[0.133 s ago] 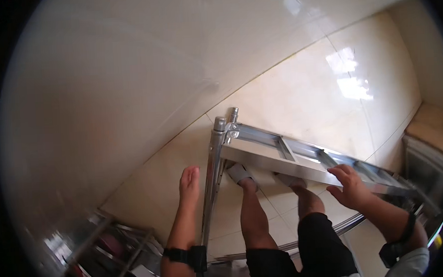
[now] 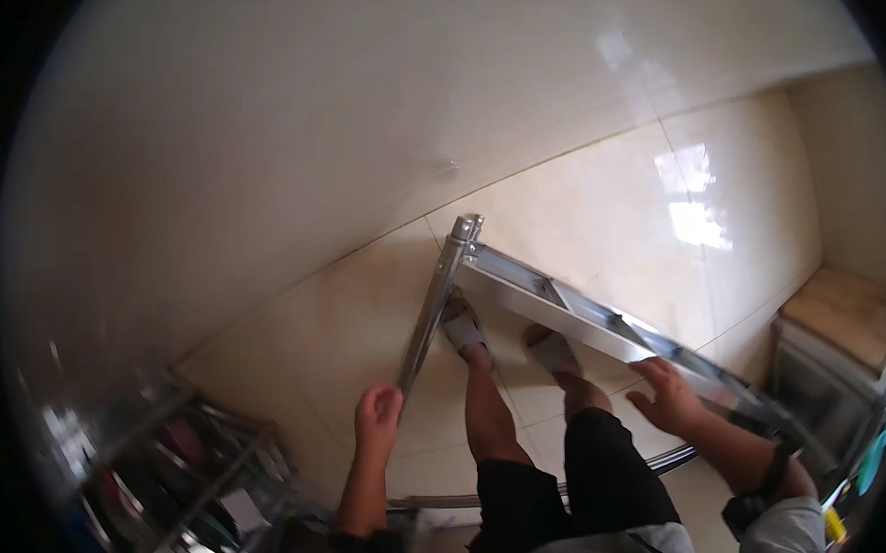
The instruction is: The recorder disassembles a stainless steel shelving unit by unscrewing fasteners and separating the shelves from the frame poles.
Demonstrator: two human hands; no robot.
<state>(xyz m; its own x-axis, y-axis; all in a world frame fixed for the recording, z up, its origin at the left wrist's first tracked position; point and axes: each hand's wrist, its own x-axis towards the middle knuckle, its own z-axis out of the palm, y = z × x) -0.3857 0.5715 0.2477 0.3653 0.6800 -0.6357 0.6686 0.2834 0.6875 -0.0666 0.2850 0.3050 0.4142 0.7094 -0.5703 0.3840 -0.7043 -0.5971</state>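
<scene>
Metal frame [image 2: 555, 314] angles over a pale tiled floor [image 2: 569, 200], its joined corner near the foot of a glossy wall [image 2: 287, 164], as a person in dark shorts [image 2: 619, 473] and grey slip-on shoes [image 2: 550, 353] faces it. From that corner a straight pole [image 2: 432, 317] slants toward the left hand [image 2: 378, 410], whose fingers are curled; whether they close on the pole or only pass beside it cannot be told. At right, the right hand [image 2: 665, 397] is loosely open, thumb spread, fingertips at the long rail and not wrapped around it; actual contact is unclear. A cluttered rack [image 2: 194, 395] stands at lower left, a tan-topped cabinet [image 2: 841, 321] at right, near the rail's far end. The step in hand appears to be positioning or steadying the frame. The next move, by that reading, calls for a sure hold on both pole and rail, with the feet clear of the metal.
</scene>
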